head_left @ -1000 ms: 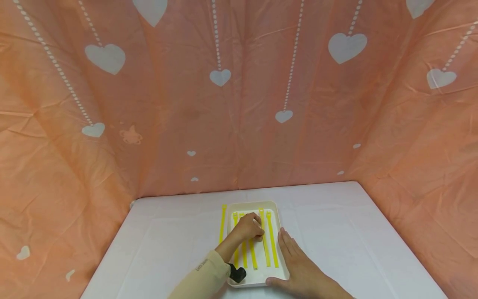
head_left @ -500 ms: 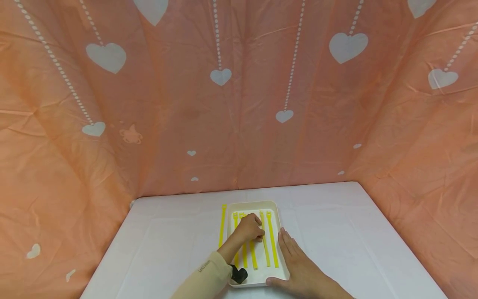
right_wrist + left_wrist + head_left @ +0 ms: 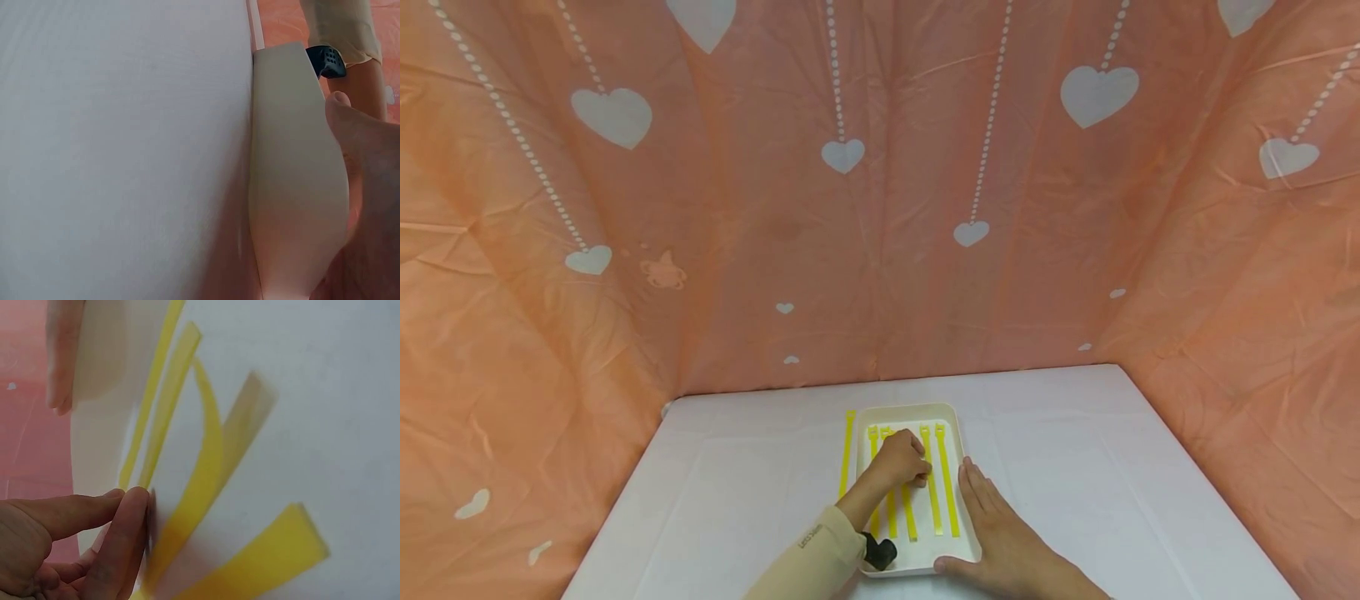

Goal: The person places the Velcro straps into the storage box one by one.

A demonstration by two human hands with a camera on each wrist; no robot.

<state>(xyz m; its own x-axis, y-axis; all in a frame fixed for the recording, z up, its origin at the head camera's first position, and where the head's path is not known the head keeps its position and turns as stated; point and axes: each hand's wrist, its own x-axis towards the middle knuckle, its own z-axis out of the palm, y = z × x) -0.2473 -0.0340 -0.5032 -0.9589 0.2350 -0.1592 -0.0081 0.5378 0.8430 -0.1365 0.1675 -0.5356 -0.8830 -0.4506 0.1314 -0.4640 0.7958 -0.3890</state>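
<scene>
A white tray [image 3: 910, 412] holds several yellow cable straps with slotted heads, lying lengthwise side by side. My left hand [image 3: 901, 457] reaches across the tray and hides the middle of some of them. In the left wrist view, its thumb and index fingertip [image 3: 136, 499] meet on one cable strap [image 3: 172, 403], second from the tray's right wall. That strap lies alongside the rightmost strap [image 3: 948, 492]. My right hand [image 3: 1006, 533] rests along the tray's right side, fingers straight, with the thumb at the near right corner.
Outside the tray, along its left side, another yellow strap [image 3: 847, 454] lies on the white tablecloth [image 3: 737, 483]. A black wrist device [image 3: 880, 552] on the left wrist overlaps the tray's near left corner. Orange curtain [image 3: 880, 275] with hearts encloses the table.
The head of the strap at my left fingertips has come slightly nearer and now lines up with the rightmost strap's head. Left hand shifts barely; right hand stays put.
</scene>
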